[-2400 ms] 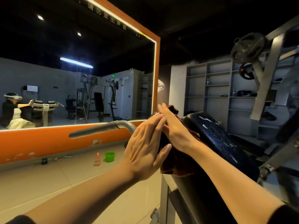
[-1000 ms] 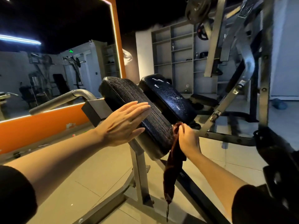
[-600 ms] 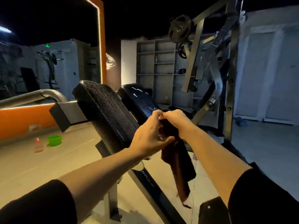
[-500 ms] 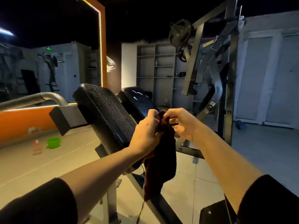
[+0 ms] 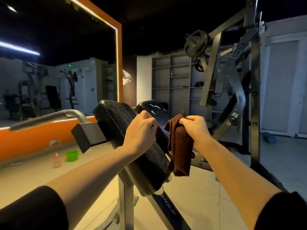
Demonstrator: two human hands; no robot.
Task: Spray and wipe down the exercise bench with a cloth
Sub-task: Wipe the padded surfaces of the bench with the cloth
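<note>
The right hand (image 5: 193,130) grips a dark red-brown cloth (image 5: 179,146), its fingers curled over the top of the bunched fabric; the rest of the cloth hangs down below the fist, just right of the near black pad (image 5: 132,146) of the bench. The left hand (image 5: 139,131) rests over the upper right edge of that pad, fingers curled around the edge, so its grip is closed on the pad itself. The two hands are near each other but apart, with a second, glossier black pad (image 5: 156,112) showing between and behind them. The near pad is tilted, its high end far and left, on a grey metal post (image 5: 127,201). A grey curved handle bar (image 5: 49,117) runs off to the left. On the floor at left, a green tub (image 5: 72,155) stands beside a small spray bottle (image 5: 56,161), both near the orange-framed mirror (image 5: 58,72). Weight plates (image 5: 196,43) hang on the machine at far right.
</note>
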